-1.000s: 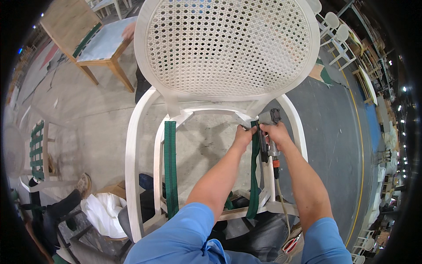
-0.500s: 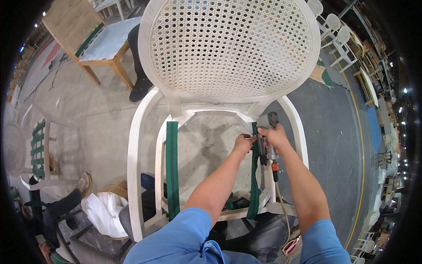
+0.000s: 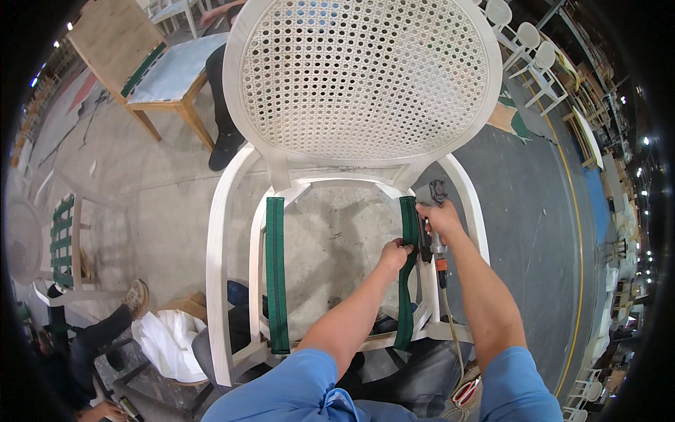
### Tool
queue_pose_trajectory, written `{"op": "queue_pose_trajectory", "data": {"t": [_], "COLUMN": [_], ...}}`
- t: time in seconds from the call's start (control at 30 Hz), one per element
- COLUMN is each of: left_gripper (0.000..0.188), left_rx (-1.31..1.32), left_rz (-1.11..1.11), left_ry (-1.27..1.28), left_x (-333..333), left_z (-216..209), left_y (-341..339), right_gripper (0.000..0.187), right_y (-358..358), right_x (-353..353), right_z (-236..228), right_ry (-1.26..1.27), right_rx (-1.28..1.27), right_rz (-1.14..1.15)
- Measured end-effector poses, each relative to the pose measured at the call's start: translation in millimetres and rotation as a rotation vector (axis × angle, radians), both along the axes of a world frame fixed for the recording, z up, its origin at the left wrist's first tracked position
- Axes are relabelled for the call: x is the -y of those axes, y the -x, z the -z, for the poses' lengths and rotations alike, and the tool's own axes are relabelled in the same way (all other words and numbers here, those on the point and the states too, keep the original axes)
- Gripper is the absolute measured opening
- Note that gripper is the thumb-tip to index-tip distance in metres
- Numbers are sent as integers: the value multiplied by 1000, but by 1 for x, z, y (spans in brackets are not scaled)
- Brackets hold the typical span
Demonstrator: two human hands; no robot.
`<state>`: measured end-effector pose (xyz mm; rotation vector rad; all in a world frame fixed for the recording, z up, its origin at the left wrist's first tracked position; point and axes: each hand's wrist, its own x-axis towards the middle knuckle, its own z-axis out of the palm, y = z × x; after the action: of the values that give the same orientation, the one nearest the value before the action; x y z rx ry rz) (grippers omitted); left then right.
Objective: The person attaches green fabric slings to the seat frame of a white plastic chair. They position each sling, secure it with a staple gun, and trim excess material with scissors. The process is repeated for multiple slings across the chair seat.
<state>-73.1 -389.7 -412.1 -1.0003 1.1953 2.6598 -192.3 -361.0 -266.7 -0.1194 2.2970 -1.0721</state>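
A white chair frame [image 3: 219, 274] with a round woven cane back [image 3: 365, 84] stands in front of me, its seat opening bare in the middle. One green webbing strap [image 3: 275, 281] runs front to back along the left seat rail. Along the right rail lies another green strap [image 3: 405, 302], wavy and slack toward its near end. My left hand [image 3: 396, 255] pinches this right strap partway along. My right hand [image 3: 443, 219] grips an air staple gun [image 3: 438, 243] beside the strap's far end, over the right rail. Its trigger is hidden by my fingers.
An air hose [image 3: 451, 323] hangs from the gun past red-handled scissors [image 3: 465, 394]. A wooden chair [image 3: 184, 105] and a person's leg [image 3: 222, 112] are at the far left. A white sack [image 3: 165, 344] and another webbed chair [image 3: 62, 239] stand left; white chairs [image 3: 541, 63] line the far right.
My left hand has slid nearer to me along the right strap. The strap's far part now lies flatter, face up. My right hand with the staple gun has barely shifted.
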Motion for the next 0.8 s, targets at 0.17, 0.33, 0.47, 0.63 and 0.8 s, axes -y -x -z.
{"op": "queue_pose_trajectory", "data": {"t": [0.17,0.33,0.47,0.63,0.8], "left_gripper": [23,23,25,25,25], "left_rx": [-25,-21,0,-39,75], "left_rz": [-55,-59,98,169,128], "left_ry": [-197,-261,-336,-363,-382], "left_x": [-28,-45,-60,-81,-101], "left_z": [-17,-42,-68,-81,-56], "left_y": [-19,-75,-129,-183,-230], "right_gripper": [23,24,31,44,46], "right_y": [-1,-39,-89,-163,-202], "right_x": [-3,-21,-82,-206,-370], "right_z": [-5,-31,-91,-185,-215], "right_ry": [28,177,365,534,401], "right_rx": [24,28,133,63,-120], "right_rz": [14,-17,-16,113,368]}}
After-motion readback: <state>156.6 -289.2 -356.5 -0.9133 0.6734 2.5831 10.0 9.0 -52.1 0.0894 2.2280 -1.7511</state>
